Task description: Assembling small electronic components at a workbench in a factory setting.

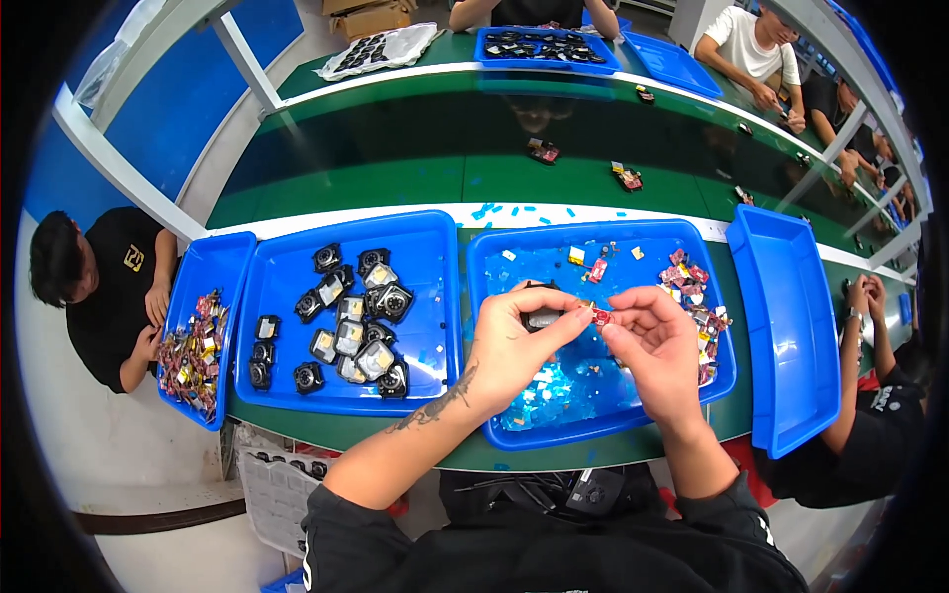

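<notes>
Both my hands are close together above a blue tray. My left hand is closed around a small black device housing, its fingers partly covering it. My right hand pinches a small red circuit board at the left fingertips, beside the housing. Whether the board is still joined to the housing cannot be made out. In the tray beneath lie loose red circuit boards, mostly along its right side, and many bits of blue film at the lower left.
Left of my arms, another blue tray holds several black watch-like housings. Beyond it, a narrower tray carries a heap of boards, with a person beside it. A blue tray stands at right. Boards lie on the green conveyor.
</notes>
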`<state>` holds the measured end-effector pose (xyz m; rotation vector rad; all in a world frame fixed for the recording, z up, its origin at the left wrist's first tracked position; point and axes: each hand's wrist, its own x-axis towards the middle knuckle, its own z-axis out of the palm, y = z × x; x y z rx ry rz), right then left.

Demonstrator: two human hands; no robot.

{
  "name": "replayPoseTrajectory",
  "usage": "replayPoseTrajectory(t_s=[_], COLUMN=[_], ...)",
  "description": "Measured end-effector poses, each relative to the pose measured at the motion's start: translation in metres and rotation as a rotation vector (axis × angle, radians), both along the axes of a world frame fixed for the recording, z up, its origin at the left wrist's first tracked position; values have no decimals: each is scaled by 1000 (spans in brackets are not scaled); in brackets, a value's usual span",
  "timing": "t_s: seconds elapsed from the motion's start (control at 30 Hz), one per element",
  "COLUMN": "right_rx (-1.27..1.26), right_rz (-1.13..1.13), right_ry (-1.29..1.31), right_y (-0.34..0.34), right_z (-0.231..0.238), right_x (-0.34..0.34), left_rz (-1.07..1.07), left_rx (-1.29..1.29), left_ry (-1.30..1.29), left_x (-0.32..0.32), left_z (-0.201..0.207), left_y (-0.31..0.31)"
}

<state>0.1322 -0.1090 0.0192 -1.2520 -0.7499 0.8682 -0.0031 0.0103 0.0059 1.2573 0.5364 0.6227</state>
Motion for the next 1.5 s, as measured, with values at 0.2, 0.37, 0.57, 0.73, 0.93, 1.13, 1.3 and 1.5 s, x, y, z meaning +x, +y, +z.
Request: replayPoseTrajectory(t_s=[0.2, 0.37, 0.57, 0.73, 0.93, 1.13, 1.3, 1.5], right_rx=[46, -42, -42, -54, -37, -59, -22, -14], right_rz=[10, 79, 78, 130, 65, 48, -153, -182], right_ry=[-122, -25, -138, -228, -185, -179, -926, -641], right_y=[-3, -10, -12, -13, -8, 1, 7, 7], right_z=[4, 20, 35, 33, 30, 22, 16, 3], right_x=[7, 14, 21, 21, 10, 8, -5, -4], left_rz=[-21, -40, 92, -47, -68, 24, 28, -18], left_rx=[23, -4, 675, 682, 676, 721, 573, 387], left_ry=[-5, -38, 86, -3, 3, 11, 79, 30], left_x=[0, -2, -5, -7, -4, -2, 0, 1], left_z=[-3, -1, 20, 17, 8, 3, -5, -8], left_y=[-1, -3, -3, -6, -7, -9, -8, -10])
